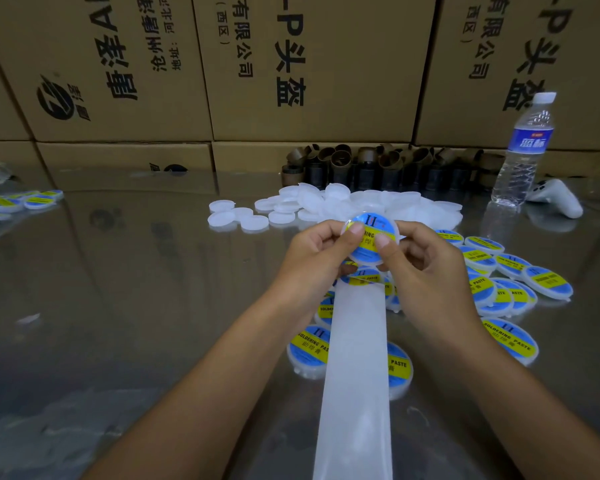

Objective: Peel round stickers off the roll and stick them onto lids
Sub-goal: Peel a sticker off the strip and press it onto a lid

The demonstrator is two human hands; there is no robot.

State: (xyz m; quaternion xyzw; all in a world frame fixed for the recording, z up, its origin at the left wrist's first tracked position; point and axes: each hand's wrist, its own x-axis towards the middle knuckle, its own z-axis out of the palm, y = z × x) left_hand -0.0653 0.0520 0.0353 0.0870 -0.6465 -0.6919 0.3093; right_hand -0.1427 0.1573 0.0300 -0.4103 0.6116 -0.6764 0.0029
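Both hands hold one white lid (pixel 370 255) upright above the table, its face covered by a blue and yellow round sticker. My left hand (pixel 316 251) pinches its left edge, thumb on the sticker. My right hand (pixel 421 261) pinches the right edge, its thumb pressing the sticker's middle. The white backing strip (pixel 357 368) of the sticker roll runs from under my hands toward me, with another sticker (pixel 364 276) at its far end. A heap of bare white lids (pixel 326 204) lies behind my hands. Stickered lids (pixel 510 336) lie right of and under the strip.
A water bottle (pixel 525 150) stands at the back right beside a white controller (pixel 556 197). Brown cardboard roll cores (pixel 378 164) line the back against stacked cartons (pixel 291 71). More stickered lids (pixel 21 202) lie at the far left on the shiny steel table (pixel 136 289).
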